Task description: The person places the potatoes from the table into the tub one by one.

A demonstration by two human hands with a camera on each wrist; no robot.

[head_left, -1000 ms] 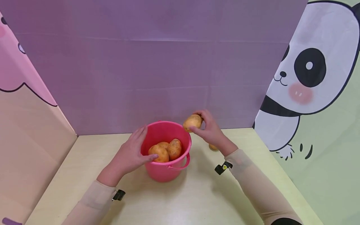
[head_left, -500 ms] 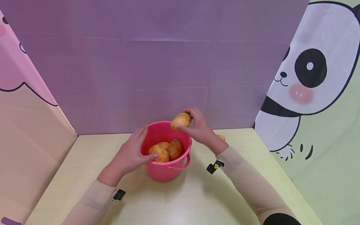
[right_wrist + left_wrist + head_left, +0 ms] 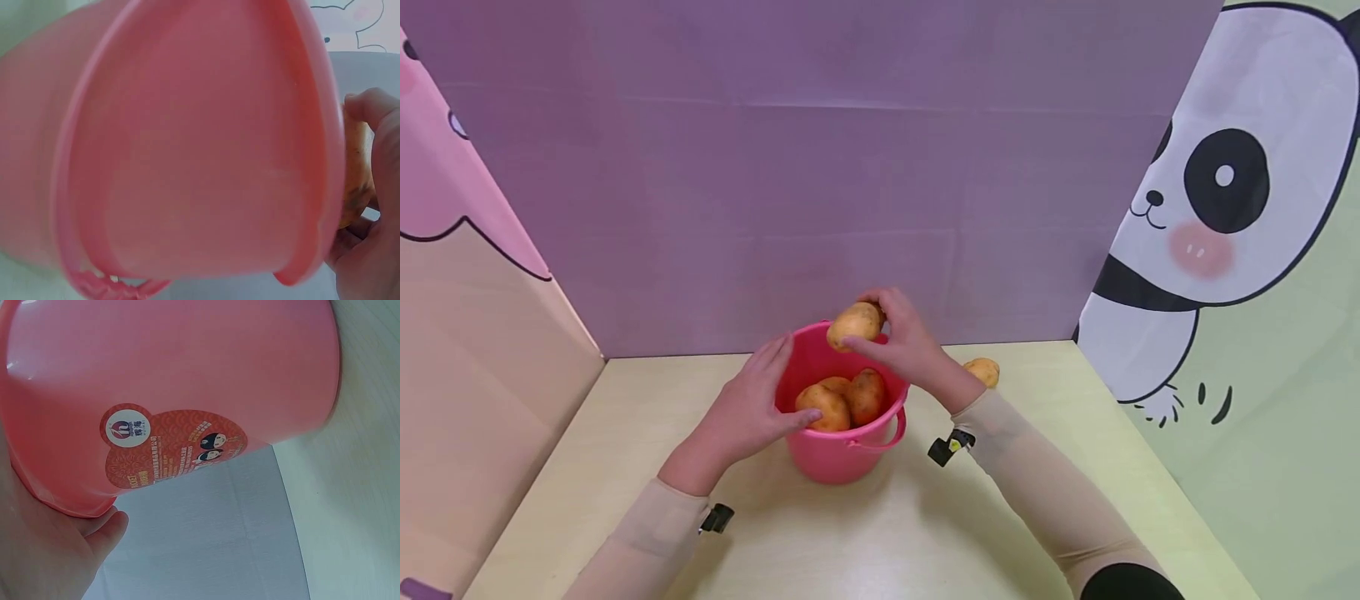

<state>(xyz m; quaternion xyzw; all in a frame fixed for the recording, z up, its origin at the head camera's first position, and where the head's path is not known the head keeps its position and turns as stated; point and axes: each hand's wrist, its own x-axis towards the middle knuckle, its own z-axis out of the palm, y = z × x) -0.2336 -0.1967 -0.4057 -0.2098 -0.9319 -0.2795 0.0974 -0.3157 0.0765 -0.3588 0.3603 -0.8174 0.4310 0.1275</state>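
1 loose potato (image 3: 982, 371), panda backdrop (image 3: 1217, 200)

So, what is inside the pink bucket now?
The pink bucket holds at least two potatoes, side by side. Whatever lies below them is covered. The right hand holds another potato above the rim.

Beige sleeves (image 3: 1060, 508), black clip (image 3: 944, 448) at each wrist, poss. camera mounts.

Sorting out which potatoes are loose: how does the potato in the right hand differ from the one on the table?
The held potato is gripped by the right hand above the pink bucket; the table potato lies untouched right of the bucket. The held one looks larger. Both are yellowish-brown.
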